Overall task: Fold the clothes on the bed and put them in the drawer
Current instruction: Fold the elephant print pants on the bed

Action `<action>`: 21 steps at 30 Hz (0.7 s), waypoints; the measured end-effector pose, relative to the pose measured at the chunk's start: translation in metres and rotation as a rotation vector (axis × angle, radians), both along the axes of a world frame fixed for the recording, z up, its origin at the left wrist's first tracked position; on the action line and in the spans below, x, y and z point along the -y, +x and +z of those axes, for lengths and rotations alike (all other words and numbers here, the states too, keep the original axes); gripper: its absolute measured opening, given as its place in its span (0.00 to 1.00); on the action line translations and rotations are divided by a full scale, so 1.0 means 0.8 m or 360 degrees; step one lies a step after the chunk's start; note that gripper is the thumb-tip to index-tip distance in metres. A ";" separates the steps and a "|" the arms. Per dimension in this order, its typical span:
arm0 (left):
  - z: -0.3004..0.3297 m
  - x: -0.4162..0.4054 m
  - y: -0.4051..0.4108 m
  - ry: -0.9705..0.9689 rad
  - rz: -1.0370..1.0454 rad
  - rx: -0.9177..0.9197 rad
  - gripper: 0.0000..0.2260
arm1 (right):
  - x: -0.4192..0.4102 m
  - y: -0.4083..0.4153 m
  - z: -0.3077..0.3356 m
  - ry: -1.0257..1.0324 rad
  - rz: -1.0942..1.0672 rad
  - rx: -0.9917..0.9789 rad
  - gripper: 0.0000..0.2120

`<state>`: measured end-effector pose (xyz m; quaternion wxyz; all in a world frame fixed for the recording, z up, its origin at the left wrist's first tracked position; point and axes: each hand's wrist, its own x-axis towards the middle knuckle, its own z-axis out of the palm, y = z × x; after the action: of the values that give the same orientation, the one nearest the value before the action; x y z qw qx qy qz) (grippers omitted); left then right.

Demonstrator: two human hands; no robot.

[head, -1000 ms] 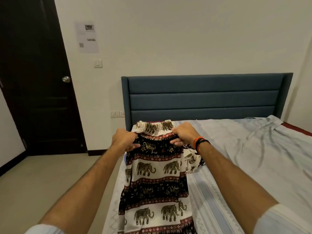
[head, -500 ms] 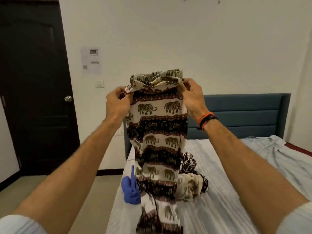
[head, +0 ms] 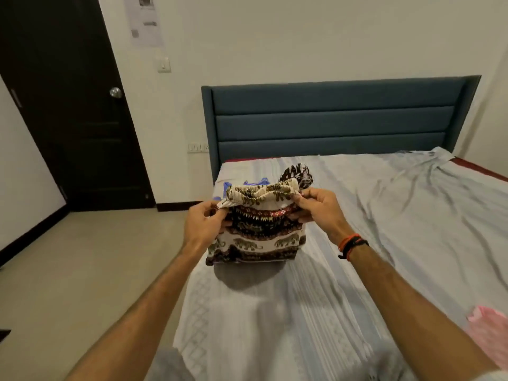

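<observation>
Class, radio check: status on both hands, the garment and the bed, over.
Left hand and right hand both pinch the waistband of the elephant-print trousers. Trousers bunched, lower fold resting on the bed. Nothing blocking; pink cloth off right.

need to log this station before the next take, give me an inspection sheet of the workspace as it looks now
surface: bed with a wrinkled grey striped sheet, rumpled toward the right
job's things: elephant-print trousers held at the waistband, lower part bunched on the sheet near the bed's left edge; no drawer in view
clutter: blue item partly hidden behind the trousers; pink item at the right edge of the bed
grippers: left hand and right hand each pinch one end of the waistband
cables: nothing seen
surroundings: blue padded headboard, dark door with a round knob, paper notice and light switch on the wall
</observation>
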<state>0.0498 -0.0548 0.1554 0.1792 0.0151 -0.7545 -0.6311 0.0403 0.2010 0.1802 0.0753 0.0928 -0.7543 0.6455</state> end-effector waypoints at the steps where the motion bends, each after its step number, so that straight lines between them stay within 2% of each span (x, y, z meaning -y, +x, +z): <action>1: -0.022 -0.001 0.011 -0.0002 -0.0003 0.0062 0.07 | 0.000 0.010 -0.020 0.0021 -0.0005 0.0058 0.06; 8: -0.120 0.009 0.042 -0.0071 -0.0006 0.0392 0.02 | 0.005 0.042 -0.112 0.0058 -0.0010 0.0401 0.06; 16: -0.157 0.015 0.040 -0.0241 0.0002 0.0638 0.05 | 0.012 0.041 -0.155 0.0062 -0.0030 0.0612 0.06; 21: -0.163 0.015 0.029 -0.0234 -0.0024 0.0697 0.07 | 0.011 0.025 -0.167 0.0159 -0.0008 0.0680 0.33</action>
<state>0.0731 -0.0668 0.0247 0.0070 0.1328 -0.8194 -0.5576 0.0601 0.1922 0.0464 -0.0894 -0.0443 -0.7844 0.6122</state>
